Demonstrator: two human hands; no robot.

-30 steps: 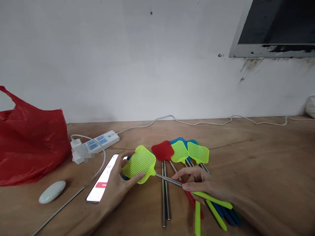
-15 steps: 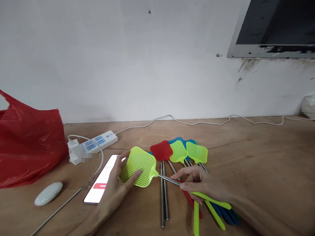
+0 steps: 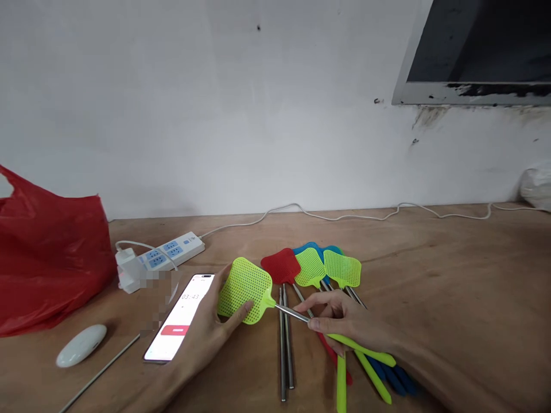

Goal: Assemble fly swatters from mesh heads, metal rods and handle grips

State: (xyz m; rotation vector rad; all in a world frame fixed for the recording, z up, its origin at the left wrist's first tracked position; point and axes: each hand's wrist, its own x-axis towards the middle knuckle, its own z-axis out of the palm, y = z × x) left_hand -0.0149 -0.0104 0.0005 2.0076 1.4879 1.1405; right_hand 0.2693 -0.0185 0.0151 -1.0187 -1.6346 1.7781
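A yellow-green fly swatter [image 3: 252, 287] with a perforated head and a metal shaft is held in both hands. My left hand [image 3: 215, 321] grips the head from its left side, thumb on the face and fingers behind. My right hand [image 3: 338, 315] pinches the shaft close to where the green handle begins. Under and behind the right hand lie more swatters: a red fly swatter [image 3: 280, 265], two green ones including this green fly swatter [image 3: 343, 268], and blue heads partly covered. Two bare metal rods [image 3: 286, 350] lie side by side below the shaft.
A lit phone [image 3: 172, 330] lies beside my left forearm. Further left are a white power strip [image 3: 189, 245] with a plugged-in charger [image 3: 129, 268], a white oval object [image 3: 81, 345] and a red plastic bag [image 3: 51, 264]. A thin cable [image 3: 336, 218] runs along the wall.
The view has shifted slightly. My left hand and the swatter head have turned a little relative to each other; both hands keep their hold on the fly swatter.
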